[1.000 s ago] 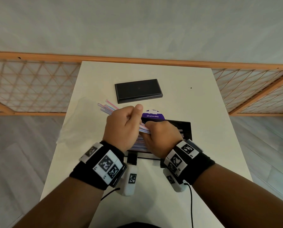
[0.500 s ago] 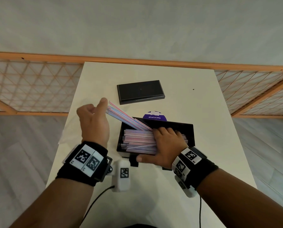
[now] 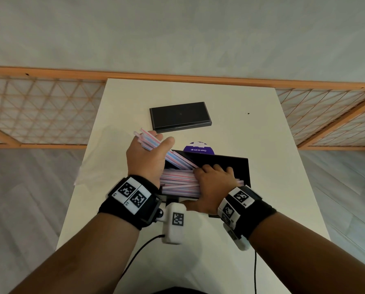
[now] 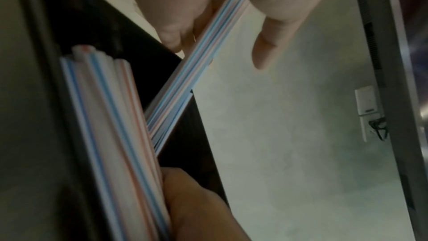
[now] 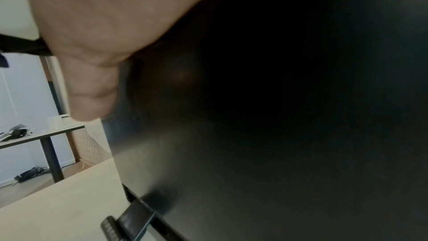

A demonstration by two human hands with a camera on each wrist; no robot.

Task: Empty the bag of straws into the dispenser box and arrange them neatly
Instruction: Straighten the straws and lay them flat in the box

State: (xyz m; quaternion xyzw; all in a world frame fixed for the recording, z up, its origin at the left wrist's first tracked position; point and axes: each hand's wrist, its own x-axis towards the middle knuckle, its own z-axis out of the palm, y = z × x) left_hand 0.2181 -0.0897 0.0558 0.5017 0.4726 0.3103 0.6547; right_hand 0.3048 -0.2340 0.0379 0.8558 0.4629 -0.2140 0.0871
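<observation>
A small bundle of striped straws [image 3: 150, 142] is held by the left hand [image 3: 146, 159], fingers [image 3: 156, 135] curled round its far-left end. The bundle is tilted, its lower end dipped into the black dispenser box [image 3: 244, 166] at the near centre of the white surface [image 3: 262, 145]. A bigger stack of straws [image 3: 179, 184] is laid flat inside the box, along its near side. The stack is pressed down by the right hand [image 3: 212, 187], fingers [image 3: 217, 168] spread fairly flat over the straws, thumb against the near outer wall of the box. In the left wrist view the held bundle [image 4: 197, 58] is seen crossing the box's edge. The right wrist view is mostly filled by the dark box wall [image 5: 277, 116]. A black lid [image 3: 179, 116] is laid flat at the far centre of the surface, apart from the box. A purple round label [image 3: 198, 148] is seen just behind the box. A clear bag [image 3: 105, 164], blurred, is seen at the left edge of the surface.
</observation>
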